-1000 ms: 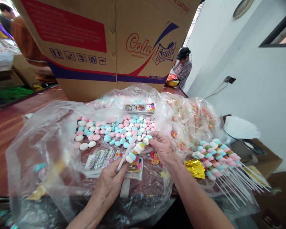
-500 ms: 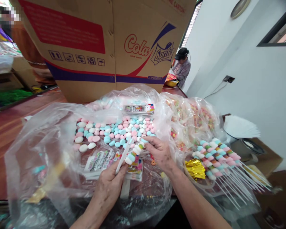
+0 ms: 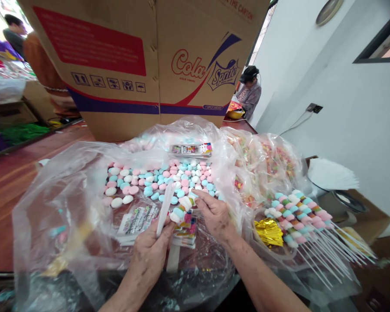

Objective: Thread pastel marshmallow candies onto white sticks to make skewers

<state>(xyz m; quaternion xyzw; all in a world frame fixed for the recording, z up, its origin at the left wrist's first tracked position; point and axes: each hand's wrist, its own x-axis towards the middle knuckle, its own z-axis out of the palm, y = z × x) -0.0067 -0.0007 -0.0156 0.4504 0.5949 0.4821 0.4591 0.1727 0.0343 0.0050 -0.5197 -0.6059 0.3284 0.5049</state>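
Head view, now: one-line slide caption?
Left hand and right hand at opposite ends of a row of pastel candies, loose pink, blue and white oval candies behind.

A large cardboard carton [image 3: 152, 65] printed with "Cola" and "Sprite" — red panel, blue band, handling symbols — towers over the scene. Beyond its right edge, a co-worker in a dark cap and grey jacket [image 3: 253, 96] stands near a yellow bowl [image 3: 236, 115]. At far left, a person in a rust-brown top [image 3: 47, 63] is partly hidden by the carton, above bright green material [image 3: 24, 131]. On the white wall [image 3: 307, 73] at right: a socket [image 3: 313, 108] with a trailing cord [image 3: 295, 126] — and, higher up, a round fixture [image 3: 329, 11].
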